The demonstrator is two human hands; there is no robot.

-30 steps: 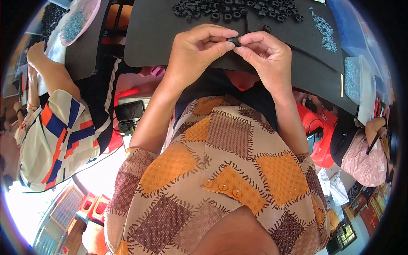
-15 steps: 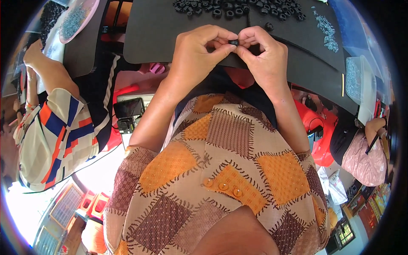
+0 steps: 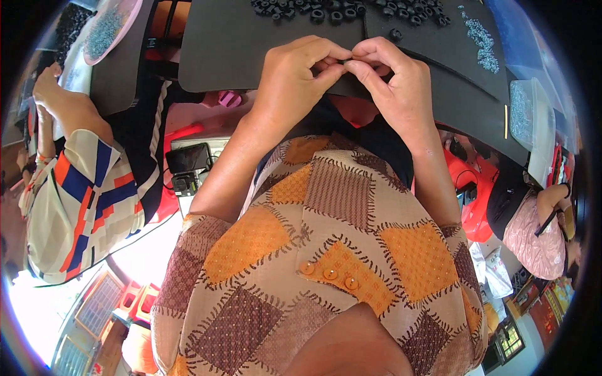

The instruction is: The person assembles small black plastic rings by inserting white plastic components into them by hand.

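Over the near edge of the black table (image 3: 232, 62), my left hand (image 3: 295, 72) and my right hand (image 3: 401, 81) meet fingertip to fingertip. Between their pinched thumbs and forefingers is a small round black part (image 3: 344, 61), now mostly covered by the fingers. Just beyond my right hand lies a single black hollow part (image 3: 395, 35). Farther back, a heap of similar rounded black parts (image 3: 316, 15) with open ends spreads across the table. To the right is a scatter of tiny shiny bluish-grey pieces (image 3: 481, 47).
At the right edge stands a clear plastic tub (image 3: 522, 116) of small pieces. On the left, a person in a patterned top (image 3: 88, 194) sits beside a pink basin (image 3: 128, 31). Another person in pink (image 3: 536, 235) is at right. A phone-like device (image 3: 190, 158) lies below my left forearm.
My right thumb has moved up over the black part, hiding most of it. Both hands stay joined at nearly the same spot, and the view has shifted slightly.
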